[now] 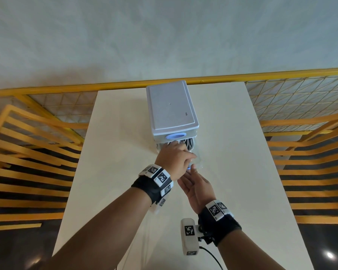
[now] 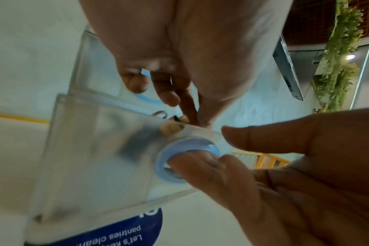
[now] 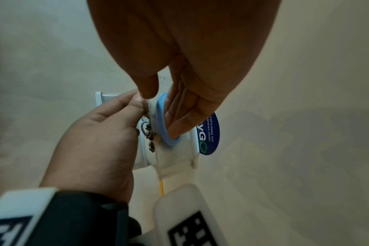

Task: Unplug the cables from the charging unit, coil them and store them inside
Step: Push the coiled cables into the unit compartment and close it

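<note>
The white charging unit (image 1: 171, 108) stands on the table (image 1: 113, 145), its lower translucent drawer (image 2: 95, 149) pulled out toward me. Dark and white cables (image 1: 189, 144) lie coiled inside the drawer, their plugs (image 2: 171, 128) showing behind the clear front. My left hand (image 1: 175, 152) reaches down into the drawer with its fingers (image 2: 164, 96) curled over the cables. My right hand (image 1: 195, 184) is palm up just in front, its fingers (image 3: 177, 123) hooked through the drawer's blue ring handle (image 2: 164, 159), thumb above.
A second blue ring (image 1: 175, 136) marks the shut upper drawer. A blue round sticker (image 3: 211, 134) lies on the table under the drawer. Yellow railings (image 1: 300, 75) and slatted yellow benches (image 1: 33, 152) flank the narrow table.
</note>
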Demonstrator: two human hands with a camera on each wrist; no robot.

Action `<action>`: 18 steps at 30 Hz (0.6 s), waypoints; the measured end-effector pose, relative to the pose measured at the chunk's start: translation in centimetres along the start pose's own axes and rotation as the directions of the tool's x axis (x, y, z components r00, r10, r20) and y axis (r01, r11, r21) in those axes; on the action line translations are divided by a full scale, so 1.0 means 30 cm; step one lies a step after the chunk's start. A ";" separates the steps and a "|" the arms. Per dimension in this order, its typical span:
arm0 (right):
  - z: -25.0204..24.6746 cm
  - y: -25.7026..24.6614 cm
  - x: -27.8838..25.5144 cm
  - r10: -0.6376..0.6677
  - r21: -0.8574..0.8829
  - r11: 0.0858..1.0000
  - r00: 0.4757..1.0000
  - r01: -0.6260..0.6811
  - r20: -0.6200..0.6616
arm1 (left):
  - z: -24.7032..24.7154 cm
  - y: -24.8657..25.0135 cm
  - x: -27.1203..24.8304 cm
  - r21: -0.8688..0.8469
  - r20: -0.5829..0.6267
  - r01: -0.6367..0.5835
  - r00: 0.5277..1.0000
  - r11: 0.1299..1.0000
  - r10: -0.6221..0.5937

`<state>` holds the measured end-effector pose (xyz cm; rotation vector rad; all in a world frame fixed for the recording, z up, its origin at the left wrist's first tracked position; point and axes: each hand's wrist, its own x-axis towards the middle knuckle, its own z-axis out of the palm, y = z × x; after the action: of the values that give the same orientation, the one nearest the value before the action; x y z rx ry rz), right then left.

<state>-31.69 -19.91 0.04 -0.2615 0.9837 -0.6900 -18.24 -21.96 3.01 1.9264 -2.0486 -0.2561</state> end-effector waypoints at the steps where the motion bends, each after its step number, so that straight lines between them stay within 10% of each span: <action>1: 0.001 0.000 0.000 -0.002 -0.004 1.000 1.000 0.002 -0.006 | -0.003 -0.002 0.002 -0.050 -0.032 0.032 0.999 0.998 -0.034; 6: 0.007 0.000 -0.006 0.006 -0.018 1.000 1.000 -0.006 -0.013 | -0.053 -0.007 0.001 -0.181 -0.021 0.163 0.985 0.970 -0.169; 13: 0.018 -0.005 0.000 0.012 0.024 1.000 1.000 -0.012 0.003 | -0.246 -0.054 0.073 -0.037 -0.403 -0.015 0.915 0.999 -0.002; 18: 0.044 -0.012 0.013 0.005 0.054 0.999 1.000 -0.005 -0.017 | -0.278 -0.108 0.204 0.171 0.132 0.086 0.985 0.981 -0.110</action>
<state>-30.61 -20.57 0.67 -0.2061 0.9805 -0.7141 -12.57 -27.57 10.36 2.1699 -2.1260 -0.2595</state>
